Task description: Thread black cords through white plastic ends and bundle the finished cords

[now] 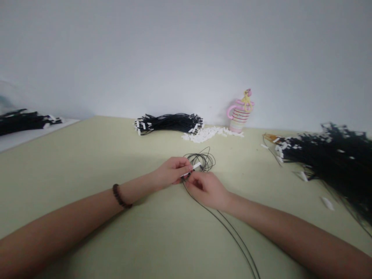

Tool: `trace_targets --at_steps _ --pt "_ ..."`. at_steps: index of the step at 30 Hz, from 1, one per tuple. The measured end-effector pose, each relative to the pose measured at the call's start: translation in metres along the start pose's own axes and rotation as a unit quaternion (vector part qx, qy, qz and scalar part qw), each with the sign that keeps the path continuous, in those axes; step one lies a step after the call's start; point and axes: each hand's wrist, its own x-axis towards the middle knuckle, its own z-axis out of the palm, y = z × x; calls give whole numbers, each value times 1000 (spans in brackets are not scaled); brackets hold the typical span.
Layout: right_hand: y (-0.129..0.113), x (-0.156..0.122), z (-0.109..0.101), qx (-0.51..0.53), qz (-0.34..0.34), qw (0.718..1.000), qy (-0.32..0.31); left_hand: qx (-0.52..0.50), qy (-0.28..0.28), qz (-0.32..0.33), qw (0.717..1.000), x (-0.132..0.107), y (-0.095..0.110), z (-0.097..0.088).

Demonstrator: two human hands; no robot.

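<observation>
My left hand (171, 171) is closed, with a small white tag (197, 165) and thin black cable pinched between thumb and fingers. Close against it, my right hand (209, 190) has its fingers pinched on a dark bit of the cable; the fingertips partly hide that spot. Two strands of the black cable (229, 229) run from the hands toward the lower right edge of the view. Just behind the hands, a loose coil of thin black cable (208, 159) lies on the table (87, 166).
A bundle of black cables (174, 122) with white tags lies by the wall. Beside it are a pile of white tags (206, 134) and a pink striped cup (240, 118). A large cable heap (334, 159) fills the right side. More black cables (26, 121) lie far left.
</observation>
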Motion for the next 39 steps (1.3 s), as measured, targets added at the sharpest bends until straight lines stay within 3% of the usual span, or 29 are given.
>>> trace_targets --at_steps 3,6,10,14,18,21,24,27,29,32,35,39 --pt "3 1 0 114 22 993 -31 -2 -3 8 1000 0 -3 0" --pt "5 4 1 251 50 962 -96 -17 6 10 1000 0 -5 0" --pt "1 11 -6 323 94 929 -156 -53 49 5 997 1 -4 -1" --pt "-9 14 -33 376 123 899 -187 -87 65 2 994 2 -2 -1" --pt "-24 10 -78 495 69 850 -167 -70 75 0 995 2 -1 1" --pt "-37 1 -111 478 -18 873 -94 -46 81 2 996 2 -2 2" --pt "-45 -6 -134 384 -32 918 94 -37 89 0 995 2 -3 2" --pt "-48 -8 -145 330 7 910 253 -39 88 8 995 2 -3 1" --pt "-49 -7 -150 324 25 895 306 -40 85 10 996 2 -3 1" --pt "-47 -3 -159 324 17 882 341 -41 91 4 995 2 -4 1" --pt "-39 1 -163 335 -12 886 320 -51 103 -2 993 2 -3 2" --pt "-15 11 -136 200 -49 954 220 -82 111 -9 990 1 -1 3"
